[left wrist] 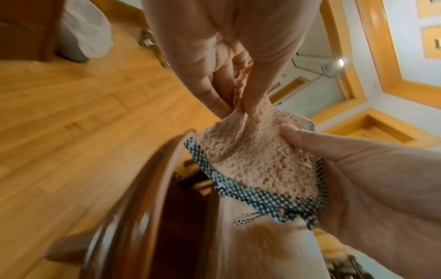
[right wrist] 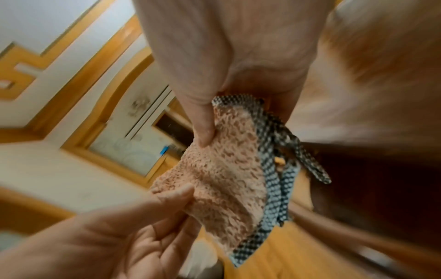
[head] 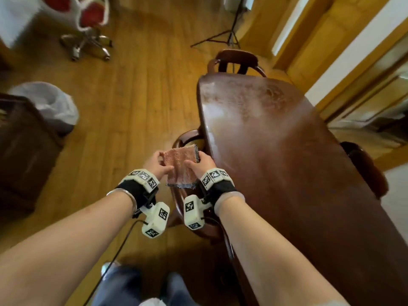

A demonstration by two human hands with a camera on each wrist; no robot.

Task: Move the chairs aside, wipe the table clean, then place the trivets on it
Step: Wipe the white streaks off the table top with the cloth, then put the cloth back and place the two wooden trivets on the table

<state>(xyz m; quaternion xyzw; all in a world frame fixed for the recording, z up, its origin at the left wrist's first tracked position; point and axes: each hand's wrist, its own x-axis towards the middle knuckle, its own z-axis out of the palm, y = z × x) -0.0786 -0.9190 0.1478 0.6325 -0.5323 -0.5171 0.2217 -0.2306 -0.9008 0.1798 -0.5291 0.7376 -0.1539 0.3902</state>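
A wood-floored room holds a dark glossy tabletop (head: 276, 140) with chairs tucked at its far end (head: 237, 60) and left edge (head: 187, 138). At the tabletop's 9 o'clock edge, both hands stretch a pink cloth (head: 182, 166): left hand (head: 157, 163) fingers (left wrist: 250, 102) and right hand (head: 202, 163) fingers (right wrist: 203, 130) pinch opposite sides.

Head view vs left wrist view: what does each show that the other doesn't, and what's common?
Head only: the whole dark wooden table, a chair at its far end, a white office chair and a tripod on the floor.

Left wrist only: the left hand pinching the cloth's corner, and the ceiling trim.

Both: the pink cloth with checked edging, held in the grip of both hands, right hand included, and the bagged bin.
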